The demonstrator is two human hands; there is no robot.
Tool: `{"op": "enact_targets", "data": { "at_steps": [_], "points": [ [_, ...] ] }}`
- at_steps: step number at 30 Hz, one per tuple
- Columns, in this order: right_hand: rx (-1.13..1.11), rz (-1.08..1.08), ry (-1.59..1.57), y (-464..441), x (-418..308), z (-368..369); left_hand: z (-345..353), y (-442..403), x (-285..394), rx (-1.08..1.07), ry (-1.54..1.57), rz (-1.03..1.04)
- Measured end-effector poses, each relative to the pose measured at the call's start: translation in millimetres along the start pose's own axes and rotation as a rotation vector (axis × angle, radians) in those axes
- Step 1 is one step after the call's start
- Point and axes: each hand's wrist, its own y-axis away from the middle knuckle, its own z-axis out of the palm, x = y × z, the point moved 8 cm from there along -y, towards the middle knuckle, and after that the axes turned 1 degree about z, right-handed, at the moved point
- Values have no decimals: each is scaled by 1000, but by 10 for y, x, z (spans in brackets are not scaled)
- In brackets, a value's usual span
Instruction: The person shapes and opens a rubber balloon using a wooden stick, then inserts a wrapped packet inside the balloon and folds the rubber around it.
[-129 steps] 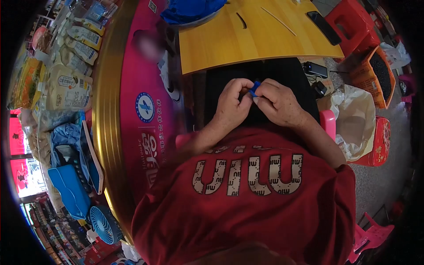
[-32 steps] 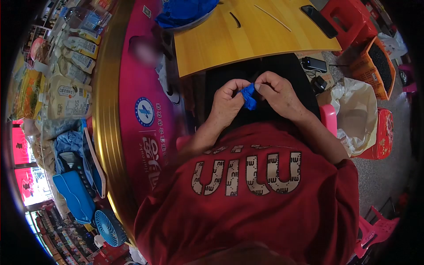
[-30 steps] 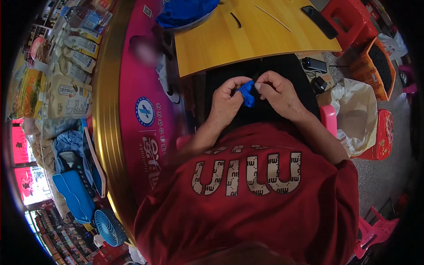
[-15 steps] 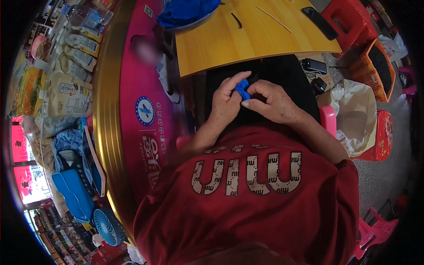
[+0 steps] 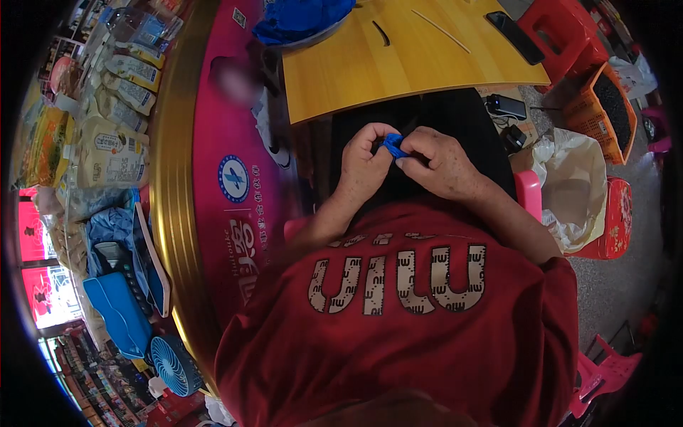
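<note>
A small piece of crumpled blue fabric [image 5: 395,144] is held between my two hands, above my dark-clothed lap. My left hand [image 5: 365,162] pinches its left side with bent fingers. On the other side, my right hand [image 5: 442,165] grips it between thumb and curled fingers. Exactly what the blue piece is, I cannot make out. Just beyond my hands is the yellow wooden table [image 5: 356,82], bearing a thin stick [image 5: 441,30], a short dark curved strip [image 5: 381,33] and a black phone [image 5: 514,38]. A larger blue cloth bundle [image 5: 302,20] lies at its far left.
A pink counter with a gold edge [image 5: 169,178] runs along my left, with packaged goods [image 5: 114,153] and a blue fan [image 5: 174,365] beyond it. To my right stand a lined bin [image 5: 576,178], an orange crate [image 5: 601,114] and a red stool [image 5: 565,35].
My left index finger, stretched out before, is now bent onto the blue fabric. The fabric has shifted slightly and looks more bunched between my fingertips.
</note>
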Motion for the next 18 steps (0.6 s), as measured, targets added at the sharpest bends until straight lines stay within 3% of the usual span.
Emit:
{"op": "enact_targets", "data": {
  "at_steps": [3,7,13,15,18],
  "points": [
    [89,-13,36,-4,40,-69,-3,28,-176,-11,230,-167],
    [182,69,70,-9,200,-194,66,37,-84,-85,456,-172],
    [175,58,50,7,242,-174,336,160,-90,-364,577,-269],
    [145,65,42,13,261,-146,432,220,-159,-471,767,-371],
    [131,37,46,14,265,-131,435,222,-155,-365,825,-439]
  ]
}}
